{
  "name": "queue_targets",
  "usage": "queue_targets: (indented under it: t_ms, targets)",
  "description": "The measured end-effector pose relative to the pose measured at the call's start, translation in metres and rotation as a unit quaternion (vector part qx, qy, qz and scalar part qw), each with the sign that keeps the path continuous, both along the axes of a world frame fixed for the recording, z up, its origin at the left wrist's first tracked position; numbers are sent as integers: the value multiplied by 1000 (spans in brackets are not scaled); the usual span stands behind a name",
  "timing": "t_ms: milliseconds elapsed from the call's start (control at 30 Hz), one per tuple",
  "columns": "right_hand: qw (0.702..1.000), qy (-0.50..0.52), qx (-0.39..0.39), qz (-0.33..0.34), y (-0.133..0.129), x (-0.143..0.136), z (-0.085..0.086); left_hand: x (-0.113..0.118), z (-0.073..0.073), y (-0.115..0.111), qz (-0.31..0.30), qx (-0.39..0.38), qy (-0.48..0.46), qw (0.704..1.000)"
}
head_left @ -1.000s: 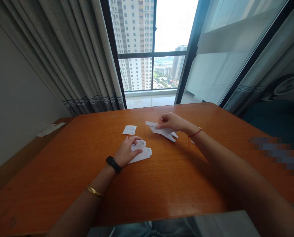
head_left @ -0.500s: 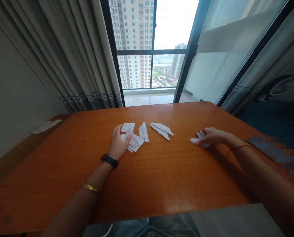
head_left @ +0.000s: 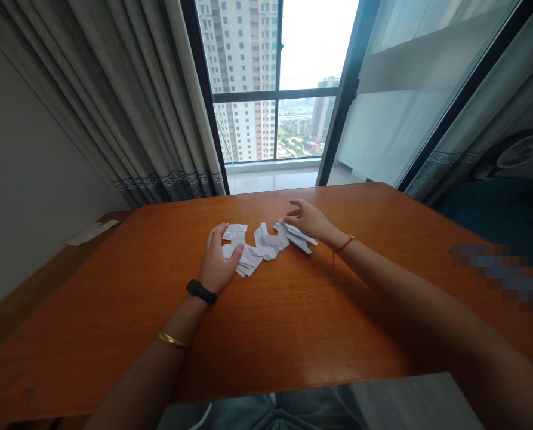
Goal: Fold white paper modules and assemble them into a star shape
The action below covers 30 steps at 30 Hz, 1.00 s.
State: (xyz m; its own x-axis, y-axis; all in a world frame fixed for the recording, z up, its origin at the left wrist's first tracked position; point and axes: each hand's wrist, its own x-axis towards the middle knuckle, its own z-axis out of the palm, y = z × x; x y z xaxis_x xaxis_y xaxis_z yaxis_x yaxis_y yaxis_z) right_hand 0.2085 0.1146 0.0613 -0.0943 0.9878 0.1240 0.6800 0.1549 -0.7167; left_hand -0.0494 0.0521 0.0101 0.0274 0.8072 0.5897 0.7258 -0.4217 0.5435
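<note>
Several folded white papers (head_left: 250, 260) lie clustered on the wooden table (head_left: 302, 322) in the middle. My left hand (head_left: 218, 258) rests at the cluster's left side, thumb and fingers apart around the edge of the papers, not closed on them. More folded paper (head_left: 271, 242) sits in the middle of the cluster, touching the pieces to its left. My right hand (head_left: 307, 221) hovers just above the long folded papers (head_left: 300, 240) at the right end, with its fingers spread and nothing visible in them.
White paper strips (head_left: 91, 233) lie on a ledge at the far left. Beyond the table stand a window and a grey curtain (head_left: 159, 119). A fan (head_left: 517, 155) is at the right. A blurred patch (head_left: 508, 278) covers something at the table's right edge.
My right hand has moved left from the right side of the table and let go of the papers it held, which now lie among the others. My left hand has stayed nearly still.
</note>
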Motion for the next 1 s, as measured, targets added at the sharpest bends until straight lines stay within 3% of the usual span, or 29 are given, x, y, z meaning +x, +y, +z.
queue_targets:
  t_ms: [100, 167, 233, 333, 500, 600, 667, 767, 867, 1000]
  targets:
    - [993, -98, 18, -59, 11, 10, -20, 2, 1, -5, -97, -49, 111, 988]
    - [992, -118, 2, -54, 5, 14, -35, 6, -2, -7, -150, -110, 189, 964]
    - [993, -112, 6, -18, -9, 5, -49, 8, -9, -8, -152, -152, 216, 952]
    - [994, -76, 32, 71, -28, -29, -61, 5, -17, -4, -105, -161, 176, 966]
    - [983, 44, 18, 175, -31, -86, -58, -12, -14, 6, -115, -158, 131, 972]
    - [973, 109, 27, 202, -29, -93, -52, -16, -12, 11, -111, -141, 143, 973]
    - [967, 76, 65, 234, -31, -89, -51, -17, -11, 13, -104, -129, 142, 976]
    - [963, 42, 99, 249, -35, -82, -53, -19, -7, 14, -90, -79, 100, 988]
    - [972, 104, 109, 181, -32, -81, -53, -19, 3, 13, -62, -27, -12, 998]
    - [978, 175, 43, 107, -15, -85, -49, -22, 11, 18, -27, -39, -208, 977]
